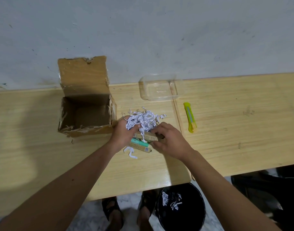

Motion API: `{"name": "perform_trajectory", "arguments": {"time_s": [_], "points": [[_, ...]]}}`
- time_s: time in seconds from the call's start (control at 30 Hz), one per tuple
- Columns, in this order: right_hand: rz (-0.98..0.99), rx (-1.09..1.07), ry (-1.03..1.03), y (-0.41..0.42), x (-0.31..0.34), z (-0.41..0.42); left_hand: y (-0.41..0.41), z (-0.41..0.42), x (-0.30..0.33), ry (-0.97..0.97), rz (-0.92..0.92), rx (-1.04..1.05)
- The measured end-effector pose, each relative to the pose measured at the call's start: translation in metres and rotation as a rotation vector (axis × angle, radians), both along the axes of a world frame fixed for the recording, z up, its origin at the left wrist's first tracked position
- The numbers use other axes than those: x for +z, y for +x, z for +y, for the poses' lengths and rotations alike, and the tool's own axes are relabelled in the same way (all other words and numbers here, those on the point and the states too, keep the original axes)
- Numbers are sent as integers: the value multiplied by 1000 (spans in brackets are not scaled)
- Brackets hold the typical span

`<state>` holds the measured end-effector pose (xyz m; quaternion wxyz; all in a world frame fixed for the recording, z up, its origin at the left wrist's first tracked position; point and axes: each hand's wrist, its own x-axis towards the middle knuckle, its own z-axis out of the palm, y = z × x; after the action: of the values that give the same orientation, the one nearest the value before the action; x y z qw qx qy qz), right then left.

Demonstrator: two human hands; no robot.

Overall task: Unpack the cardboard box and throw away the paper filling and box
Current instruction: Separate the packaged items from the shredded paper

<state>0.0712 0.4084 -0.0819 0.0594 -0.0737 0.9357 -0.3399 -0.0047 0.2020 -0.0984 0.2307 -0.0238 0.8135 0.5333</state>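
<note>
Head view: the left hand (124, 132) grips shredded paper filling (143, 120), the right hand (166, 139) pinches small boxes (147, 136); loose strips may scatter across the tabletop (226, 122).

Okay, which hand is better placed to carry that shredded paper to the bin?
Probably the left. The left hand already grips the shredded paper, while the right hand rests on the small packets. The bin stands below the table edge.
</note>
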Motion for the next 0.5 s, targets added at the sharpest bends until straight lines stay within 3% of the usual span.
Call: {"name": "perform_trajectory", "arguments": {"time_s": [0.5], "points": [[112, -101, 22, -9, 56, 93, 1, 1, -3, 41, -75, 63]]}}
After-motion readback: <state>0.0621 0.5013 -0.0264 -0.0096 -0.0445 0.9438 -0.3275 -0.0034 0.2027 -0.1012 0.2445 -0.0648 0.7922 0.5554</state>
